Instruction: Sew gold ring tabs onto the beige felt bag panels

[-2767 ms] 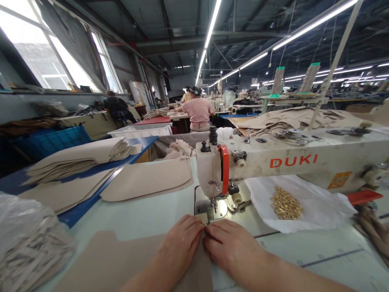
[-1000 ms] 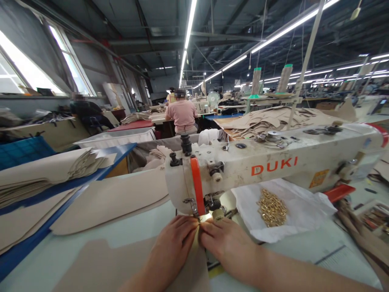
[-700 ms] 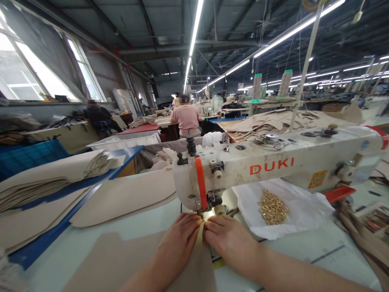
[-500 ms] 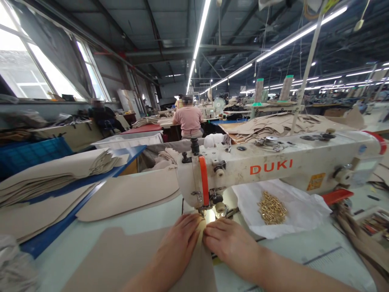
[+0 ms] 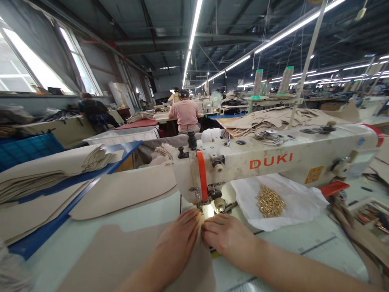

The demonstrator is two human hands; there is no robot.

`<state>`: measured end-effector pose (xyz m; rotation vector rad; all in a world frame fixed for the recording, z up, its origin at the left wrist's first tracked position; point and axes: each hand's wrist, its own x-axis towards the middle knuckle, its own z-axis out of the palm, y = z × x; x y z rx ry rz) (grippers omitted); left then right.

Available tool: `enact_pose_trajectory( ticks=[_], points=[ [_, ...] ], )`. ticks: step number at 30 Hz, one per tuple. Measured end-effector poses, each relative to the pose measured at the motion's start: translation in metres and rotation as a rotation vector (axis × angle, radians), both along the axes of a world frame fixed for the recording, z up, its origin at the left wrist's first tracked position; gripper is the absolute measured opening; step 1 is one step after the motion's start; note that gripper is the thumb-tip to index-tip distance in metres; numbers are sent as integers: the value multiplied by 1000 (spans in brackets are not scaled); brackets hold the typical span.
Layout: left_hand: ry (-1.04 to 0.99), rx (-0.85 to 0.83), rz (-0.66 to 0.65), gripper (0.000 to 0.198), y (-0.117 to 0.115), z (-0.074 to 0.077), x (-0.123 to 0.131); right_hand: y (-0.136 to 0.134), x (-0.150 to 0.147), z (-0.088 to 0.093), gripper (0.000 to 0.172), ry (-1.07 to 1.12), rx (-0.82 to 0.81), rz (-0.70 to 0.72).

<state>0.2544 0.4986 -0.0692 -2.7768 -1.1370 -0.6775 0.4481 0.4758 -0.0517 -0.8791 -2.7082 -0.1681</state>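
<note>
A large beige fabric piece (image 5: 121, 253) lies on the pale table in front of a white sewing machine (image 5: 234, 162) lettered DUKI. My left hand (image 5: 178, 239) presses on the fabric just left of the lit needle area, its fingers together and pointing at the presser foot (image 5: 201, 206). Close beside it, my right hand (image 5: 229, 239) has its fingers curled at the fabric's right edge. Both hands hold that edge right before the foot. Fingertips and hands cover the stitching spot, so the seam itself is hidden.
Gold metal fittings (image 5: 270, 201) are heaped on a white sheet (image 5: 304, 202) under the machine arm. Stacked beige panels (image 5: 54, 166) lie left on a blue surface, with another panel (image 5: 127, 188) behind my left hand. A person in pink (image 5: 184, 113) sits ahead.
The camera view has shifted slightly, so the scene sits a little further left and higher. Both hands stay at the needle area on the fabric, with barely any movement.
</note>
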Motion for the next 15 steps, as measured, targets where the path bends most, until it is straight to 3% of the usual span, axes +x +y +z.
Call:
enact_pose_trajectory(
  ticks=[10,15],
  points=[
    [82,-59,34,35,2,1,0,2,-3,-2,7,0,29,-8],
    [28,-60,51,34,2,5,1,5,-3,-3,6,4,26,-27]
  ],
)
